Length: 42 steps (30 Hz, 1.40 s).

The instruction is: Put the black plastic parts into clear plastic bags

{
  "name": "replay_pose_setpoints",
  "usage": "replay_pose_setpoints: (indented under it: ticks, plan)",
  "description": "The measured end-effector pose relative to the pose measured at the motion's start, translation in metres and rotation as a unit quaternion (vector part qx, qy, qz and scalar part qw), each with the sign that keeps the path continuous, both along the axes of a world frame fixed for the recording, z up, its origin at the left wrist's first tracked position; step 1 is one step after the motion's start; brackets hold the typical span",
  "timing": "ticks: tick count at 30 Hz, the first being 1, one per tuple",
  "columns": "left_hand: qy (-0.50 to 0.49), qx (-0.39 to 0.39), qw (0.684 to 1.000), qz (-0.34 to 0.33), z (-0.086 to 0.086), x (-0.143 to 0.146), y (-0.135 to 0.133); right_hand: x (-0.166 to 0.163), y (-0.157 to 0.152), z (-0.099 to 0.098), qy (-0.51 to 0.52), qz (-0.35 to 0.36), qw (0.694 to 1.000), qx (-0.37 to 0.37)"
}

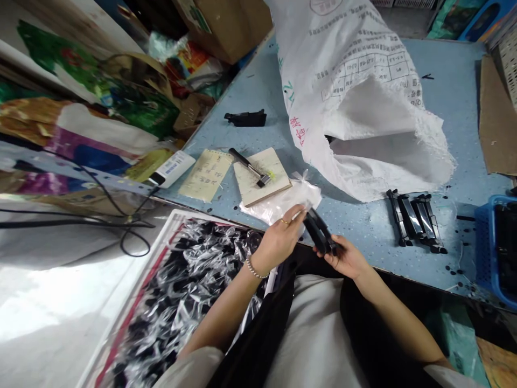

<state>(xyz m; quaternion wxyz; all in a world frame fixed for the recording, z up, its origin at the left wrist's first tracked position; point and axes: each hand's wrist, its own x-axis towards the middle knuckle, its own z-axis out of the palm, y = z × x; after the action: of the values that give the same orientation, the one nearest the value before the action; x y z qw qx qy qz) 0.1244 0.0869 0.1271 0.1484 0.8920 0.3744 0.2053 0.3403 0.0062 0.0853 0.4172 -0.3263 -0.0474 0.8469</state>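
Note:
Black plastic parts, long and narrow, are held together at a tilt over the table's front edge. My right hand is closed round their lower end. At their upper end is my left hand, its fingers pinched on what looks like thin clear plastic; the fingertips are partly hidden. Just beyond that hand lies a stack of clear plastic bags. Several similar black parts rest side by side on the table to the right, and another black part lies farther back.
A large white woven sack lies open-mouthed on the blue table. A hammer-like tool rests on a pale block. Bagged black parts fill a container at lower left. A blue basket stands right; cables hang left.

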Motion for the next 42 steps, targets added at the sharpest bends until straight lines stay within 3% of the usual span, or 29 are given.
replay_pose_setpoints:
  ticks: [3, 6, 9, 14, 18, 20, 25, 29, 33, 38, 42]
  plan:
    - [0.011, 0.005, 1.0, 0.023, -0.014, 0.011, -0.005, 0.004, -0.008, 0.014, -0.077, -0.069, 0.993, 0.047]
    - [-0.024, 0.005, 0.997, 0.075, -0.027, 0.018, 0.005, 0.014, -0.026, 0.024, -0.069, -0.038, 0.995, 0.054]
    - [-0.065, -0.003, 0.995, 0.072, -0.034, 0.026, 0.014, 0.025, -0.047, 0.023, -0.014, -0.016, 1.0, 0.018]
    - [-0.061, 0.008, 0.998, 0.005, -0.03, 0.047, -0.008, 0.024, -0.047, 0.01, 0.042, -0.03, 0.998, -0.044]
    - [-0.041, 0.018, 0.991, -0.124, -0.024, 0.062, -0.039, 0.015, -0.025, 0.01, -0.105, -0.161, 0.981, -0.012]
    - [-0.056, -0.001, 0.985, -0.163, -0.022, 0.066, -0.048, 0.012, -0.019, 0.012, -0.201, -0.21, 0.956, 0.026]
    - [-0.087, -0.036, 0.982, -0.165, -0.021, 0.074, -0.051, 0.012, -0.022, 0.013, -0.348, -0.25, 0.899, 0.091]
    - [-0.101, -0.092, 0.978, -0.155, -0.029, 0.086, -0.047, 0.021, -0.025, 0.016, -0.475, -0.213, 0.842, 0.14]
    - [-0.168, -0.09, 0.978, -0.078, -0.046, 0.094, -0.041, 0.037, -0.03, 0.023, -0.539, -0.13, 0.807, 0.205]
    - [-0.193, -0.082, 0.974, -0.08, -0.058, 0.094, -0.038, 0.055, -0.017, 0.009, -0.692, -0.179, 0.661, 0.23]
    - [-0.141, -0.041, 0.989, -0.01, -0.056, 0.095, -0.03, 0.05, -0.003, -0.001, -0.71, -0.092, 0.607, 0.344]
